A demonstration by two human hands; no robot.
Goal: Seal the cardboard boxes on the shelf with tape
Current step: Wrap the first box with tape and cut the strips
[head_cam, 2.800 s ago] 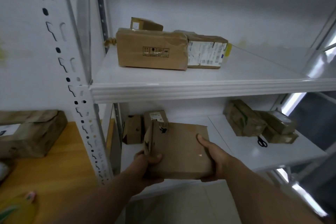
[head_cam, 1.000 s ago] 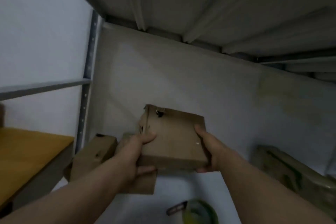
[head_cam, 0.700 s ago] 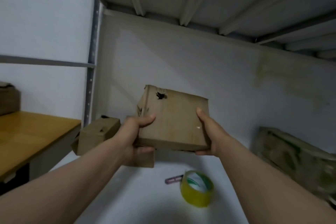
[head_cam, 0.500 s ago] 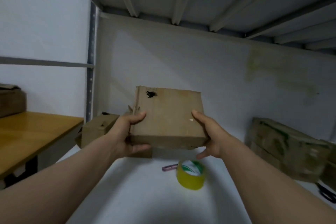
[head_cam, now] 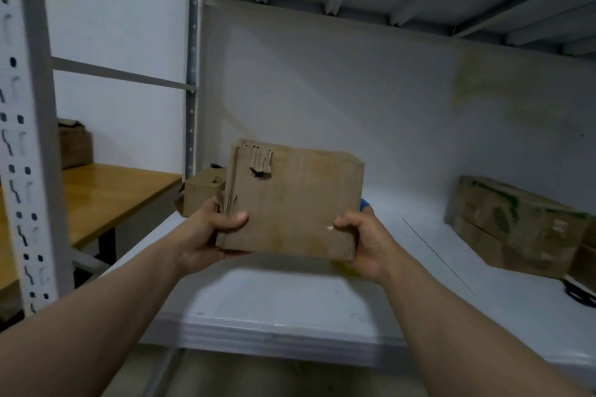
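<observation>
Box (head_cam: pixel 295 203): worn cardboard, torn near top left, held above shelf (head_cam: pixel 290 306). Left hand (head_cam: pixel 209 235) grasping its left edge; right hand (head_cam: pixel 364 238) grasping its right edge.

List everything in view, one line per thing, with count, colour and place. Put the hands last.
held box: one, brown, torn at upper left, held over the shelf
small box: one, brown, on the shelf behind the left hand
printed box: one, brown with green print, on the shelf at right
yellow sliver: one, yellow, under the held box, mostly hidden
black object: one, black, on the shelf, cut off at the right edge
shelf: one, white
table: one, orange wood, left of the shelf
table box: one, brown, on the table
left hand: grips the held box's left edge
right hand: grips its lower right corner
</observation>
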